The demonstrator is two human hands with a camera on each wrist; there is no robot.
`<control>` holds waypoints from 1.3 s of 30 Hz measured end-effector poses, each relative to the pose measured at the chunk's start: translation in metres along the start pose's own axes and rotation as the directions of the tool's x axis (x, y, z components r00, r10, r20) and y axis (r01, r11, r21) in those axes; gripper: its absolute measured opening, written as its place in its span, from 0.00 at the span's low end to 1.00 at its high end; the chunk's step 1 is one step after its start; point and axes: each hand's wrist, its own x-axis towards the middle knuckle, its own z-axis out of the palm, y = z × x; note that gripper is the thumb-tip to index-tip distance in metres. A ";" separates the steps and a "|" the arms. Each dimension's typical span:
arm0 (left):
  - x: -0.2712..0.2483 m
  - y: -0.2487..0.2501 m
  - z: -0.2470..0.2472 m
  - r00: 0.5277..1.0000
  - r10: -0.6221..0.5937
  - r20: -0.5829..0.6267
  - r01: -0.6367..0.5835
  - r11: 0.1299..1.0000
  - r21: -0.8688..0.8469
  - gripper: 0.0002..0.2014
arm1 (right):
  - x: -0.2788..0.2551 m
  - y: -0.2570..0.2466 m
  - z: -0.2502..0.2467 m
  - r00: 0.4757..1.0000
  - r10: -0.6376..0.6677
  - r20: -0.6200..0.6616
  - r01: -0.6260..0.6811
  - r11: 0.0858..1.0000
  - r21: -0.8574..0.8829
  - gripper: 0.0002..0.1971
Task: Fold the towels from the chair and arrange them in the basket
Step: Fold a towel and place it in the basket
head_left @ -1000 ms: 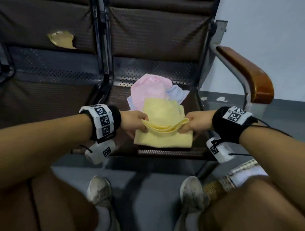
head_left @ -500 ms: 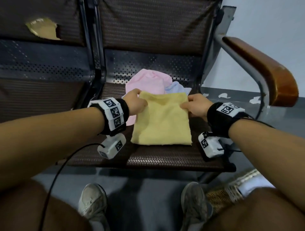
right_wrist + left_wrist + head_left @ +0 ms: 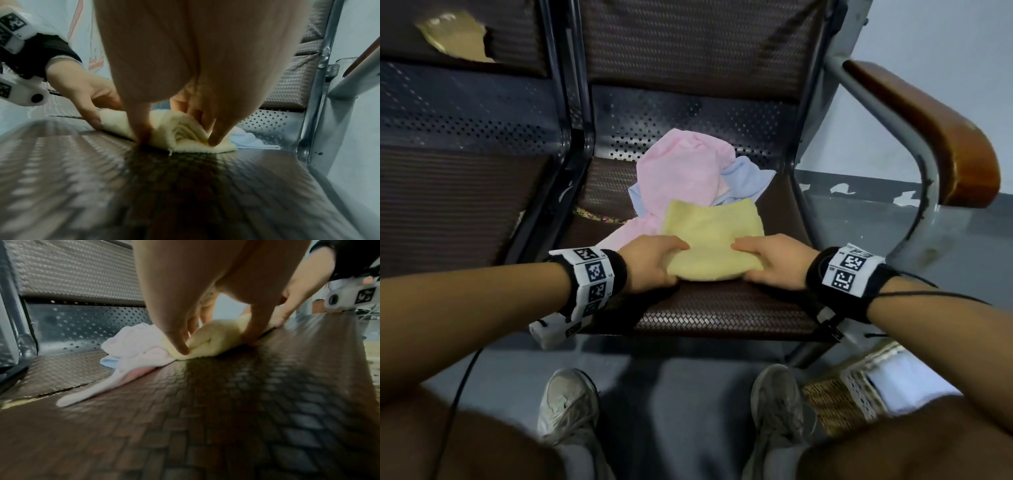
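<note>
Grey floor runs under the person's two pale shoes [image 3: 568, 407], and a woven basket [image 3: 835, 404] sits on it beside the right shoe, partly hidden by the right knee. Above them is the brown woven seat of the chair [image 3: 722, 315]. On the seat, near its front, lies the folded yellow towel [image 3: 714, 236], several layers thick at its right end in the right wrist view. The left hand [image 3: 650, 262] grips the towel's left end, thumb on top and fingers curled down around the edge. The right hand [image 3: 774, 262] grips the right end the same way; its fingertips [image 3: 216, 138] press into the folds, though how far they reach underneath is hard to tell. Just behind the yellow towel, touching it, a crumpled pink towel [image 3: 681, 171] lies over a pale blue towel [image 3: 748, 178]. Beyond them rise the perforated metal back panel [image 3: 688, 126] and, to the right, a wooden armrest [image 3: 935, 130].
</note>
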 end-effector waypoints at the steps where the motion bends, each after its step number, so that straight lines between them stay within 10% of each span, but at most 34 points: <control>1: 0.000 0.000 -0.001 0.999 0.007 -0.048 -0.005 0.999 0.036 0.28 | 0.001 -0.001 -0.001 0.999 -0.012 -0.044 0.012 1.000 0.002 0.20; 6: -0.002 0.003 -0.020 0.983 -0.044 -0.177 0.035 0.998 -0.054 0.10 | -0.003 -0.005 -0.017 0.983 0.052 -0.174 -0.038 0.996 0.083 0.07; 11: 0.002 0.008 -0.021 0.952 -0.176 -0.250 0.071 0.922 -0.380 0.09 | -0.002 0.004 -0.022 0.964 0.225 -0.144 -0.128 0.863 0.489 0.10; 15: 0.015 0.007 -0.016 0.901 -0.363 -0.237 0.238 0.871 -0.429 0.20 | 0.003 0.009 -0.012 0.936 0.323 -0.139 -0.245 0.882 0.403 0.10; 18: 0.016 0.007 -0.011 0.879 -0.464 -0.108 0.411 0.853 -0.321 0.28 | 0.006 0.008 -0.008 0.908 0.370 -0.198 -0.299 0.901 0.316 0.21; 23: 0.019 0.020 -0.002 0.815 -0.534 0.223 0.547 0.585 -0.598 0.32 | 0.009 0.005 -0.009 0.927 0.367 -0.075 -0.340 0.908 0.243 0.28; 26: 0.024 0.028 -0.007 0.847 -0.499 0.180 0.445 0.482 -0.755 0.28 | 0.008 0.001 -0.016 0.936 0.353 0.005 -0.344 0.910 0.230 0.24; 31: 0.011 0.055 -0.045 0.931 -0.351 -0.098 0.117 0.542 -0.832 0.20 | -0.006 -0.013 -0.037 0.960 0.280 -0.001 -0.268 0.920 0.286 0.34; 36: -0.019 0.094 -0.063 0.977 -0.149 -0.156 -0.080 0.421 -0.903 0.34 | -0.023 -0.050 -0.057 0.938 0.244 -0.247 0.092 0.513 0.854 0.35; 39: -0.028 0.107 -0.066 0.971 -0.145 -0.189 -0.128 0.350 -0.928 0.40 | -0.038 -0.066 -0.065 0.907 0.313 -0.283 0.099 0.494 0.864 0.17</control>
